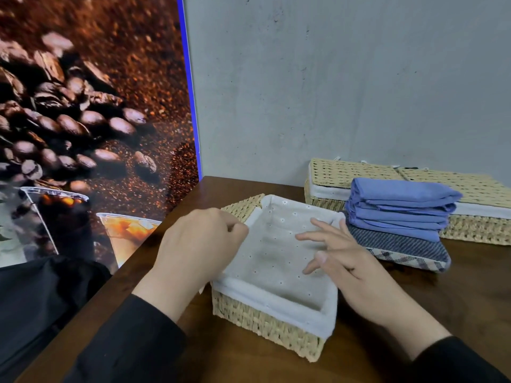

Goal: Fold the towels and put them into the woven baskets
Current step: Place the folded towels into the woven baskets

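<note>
Two bare hands in view, left hand (193, 244) and right hand (348, 261); no rings, watch or gloves showing. Both arms wear long black fabric sleeves, left sleeve (132, 344) and right sleeve (453, 360), matte, plain, loosely creased, cuffs ending at the wrists.

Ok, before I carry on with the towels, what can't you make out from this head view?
- Left hand: fingertips curl out of sight at the open basket rim; a grip cannot be told.
- Lidded baskets: contents hidden by their lids; the right one is cut off by the frame edge.
- Towel stack: exact count unclear; the folds blend together.
</note>
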`<state>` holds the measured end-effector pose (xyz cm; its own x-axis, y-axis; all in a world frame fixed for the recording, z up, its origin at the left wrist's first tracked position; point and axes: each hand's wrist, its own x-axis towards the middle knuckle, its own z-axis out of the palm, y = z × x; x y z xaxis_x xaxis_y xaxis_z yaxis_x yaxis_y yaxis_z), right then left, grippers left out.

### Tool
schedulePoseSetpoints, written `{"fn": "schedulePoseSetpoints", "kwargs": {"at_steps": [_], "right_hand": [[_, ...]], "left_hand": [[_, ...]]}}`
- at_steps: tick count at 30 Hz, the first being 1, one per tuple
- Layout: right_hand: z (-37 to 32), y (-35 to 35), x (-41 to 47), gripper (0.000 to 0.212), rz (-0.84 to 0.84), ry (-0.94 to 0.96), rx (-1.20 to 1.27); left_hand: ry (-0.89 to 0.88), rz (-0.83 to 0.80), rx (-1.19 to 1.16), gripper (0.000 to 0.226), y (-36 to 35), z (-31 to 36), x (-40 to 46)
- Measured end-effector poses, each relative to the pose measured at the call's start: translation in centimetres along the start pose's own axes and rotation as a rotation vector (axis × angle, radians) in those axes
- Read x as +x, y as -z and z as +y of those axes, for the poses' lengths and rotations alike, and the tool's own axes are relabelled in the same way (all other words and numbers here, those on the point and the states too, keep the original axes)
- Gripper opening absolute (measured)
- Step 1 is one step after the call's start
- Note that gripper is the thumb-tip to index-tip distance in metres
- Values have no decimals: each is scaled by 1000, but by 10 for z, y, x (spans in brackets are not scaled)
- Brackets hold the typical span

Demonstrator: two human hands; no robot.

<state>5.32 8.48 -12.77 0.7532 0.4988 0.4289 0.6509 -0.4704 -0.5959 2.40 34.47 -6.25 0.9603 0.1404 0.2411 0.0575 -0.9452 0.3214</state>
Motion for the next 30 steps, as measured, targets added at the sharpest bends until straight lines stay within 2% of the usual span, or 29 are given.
{"fn": "schedulePoseSetpoints", "kwargs": {"at_steps": [3,4,8,11,13,15,17,19,21,24,26,28,30], "right_hand": [[-1,10,0,48,-3,-37,8],[-2,15,-1,48,25,-53,-20],[6,66,12,39,304,-144,-241],[30,117,36,32,349,-269,-463],[51,144,52,31,245,-369,-585],[61,164,67,32,30,-522,-684],[61,178,77,41,-198,-614,-724],[55,186,84,57,-317,-654,-695],[53,192,89,69,-360,-679,-665],[55,193,94,75,-417,-689,-685],[55,192,95,65,-393,-668,-702],[53,192,95,43,-374,-648,-673],[41,193,94,35,-354,-627,-661]], "left_hand": [[-50,62,24,40,-2,0,4],[-99,53,-17,35,-5,5,4],[-180,-198,-126,41,-24,23,9],[-157,-186,-149,40,-35,25,15],[-140,-160,-121,37,-38,24,18],[-110,-140,-123,35,-38,25,17],[-58,-103,-157,35,-38,27,17],[-13,-18,-268,26,-38,28,18],[18,54,-470,20,-37,27,18],[52,55,-702,20,-31,20,17],[30,15,-736,20,-27,12,16],[-23,-23,-696,21,-28,5,14],[-78,-41,-637,26,-31,0,14]]}}
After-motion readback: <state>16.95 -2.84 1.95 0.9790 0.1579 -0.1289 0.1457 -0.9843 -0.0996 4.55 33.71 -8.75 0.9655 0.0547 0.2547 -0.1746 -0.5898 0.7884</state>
